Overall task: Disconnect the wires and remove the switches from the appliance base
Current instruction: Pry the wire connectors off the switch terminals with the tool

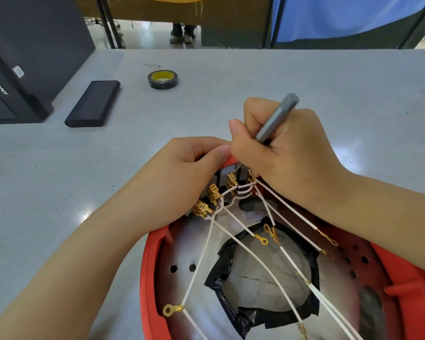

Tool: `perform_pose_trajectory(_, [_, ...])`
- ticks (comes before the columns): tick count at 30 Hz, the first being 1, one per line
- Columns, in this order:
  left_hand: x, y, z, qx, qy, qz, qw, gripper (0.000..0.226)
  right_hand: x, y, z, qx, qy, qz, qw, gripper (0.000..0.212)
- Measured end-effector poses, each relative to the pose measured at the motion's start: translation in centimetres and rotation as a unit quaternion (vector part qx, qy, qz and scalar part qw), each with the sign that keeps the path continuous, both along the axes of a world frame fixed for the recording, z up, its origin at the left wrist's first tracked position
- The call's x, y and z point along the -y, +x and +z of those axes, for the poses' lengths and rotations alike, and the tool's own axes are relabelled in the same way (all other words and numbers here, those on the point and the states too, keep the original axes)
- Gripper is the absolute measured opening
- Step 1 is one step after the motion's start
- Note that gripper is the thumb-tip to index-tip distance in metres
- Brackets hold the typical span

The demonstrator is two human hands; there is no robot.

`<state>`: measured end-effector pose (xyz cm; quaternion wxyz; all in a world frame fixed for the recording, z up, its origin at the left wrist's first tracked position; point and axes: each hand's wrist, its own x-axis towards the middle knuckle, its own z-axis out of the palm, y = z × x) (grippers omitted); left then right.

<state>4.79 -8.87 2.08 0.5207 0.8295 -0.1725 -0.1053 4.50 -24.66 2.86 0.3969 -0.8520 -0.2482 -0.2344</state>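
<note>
1. Nearest me, the red base (155, 251) lies open side up on the grey surface (231, 69), its rim running off the bottom edge.
2. White wires (250, 261) cross its metal floor, over a round hole edged with black tape (231, 266); several end in loose brass ring lugs.
3. At the far rim sit the switches (225, 177), with brass spade connectors (203, 209) still pushed on in a row.
4. My left hand (182, 177) grips the far rim beside the switches, fingers curled over it, thumb on top.
5. My right hand (287, 153) holds a grey tool (276, 117) like a pen, fingers closed round it; its tip is hidden among the switches.
6. Farther out lie a roll of tape (162, 79) with a yellow core and a flat black case (93, 103), well apart.
7. A black box (22, 57) stands at the left edge.
8. Beyond the surface I see table legs, blue cloth (341, 15) and someone's shoes (182, 38) on a pale floor.
</note>
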Motion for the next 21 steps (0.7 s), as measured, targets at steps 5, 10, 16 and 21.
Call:
perform_pose_trajectory(5, [0.1,0.0,0.1,0.011,-0.002,0.000,1.000,0.029,0.0,1.0,0.6,-0.085,0.014,0.004,0.996,0.041])
perform_pose_trajectory(10, [0.2,0.0,0.1,0.015,-0.001,-0.003,1.000,0.027,-0.2,2.1,1.2,-0.172,0.027,0.041,0.984,0.042])
perform_pose_trajectory(16, [0.2,-0.1,0.2,0.016,0.004,-0.002,1.000,0.028,-0.3,2.3,1.4,-0.195,0.028,0.061,0.978,0.040])
perform_pose_trajectory(21, [0.1,-0.2,0.2,0.022,0.009,-0.003,1.000,0.028,-0.1,1.7,0.9,-0.154,0.043,0.039,0.986,0.040])
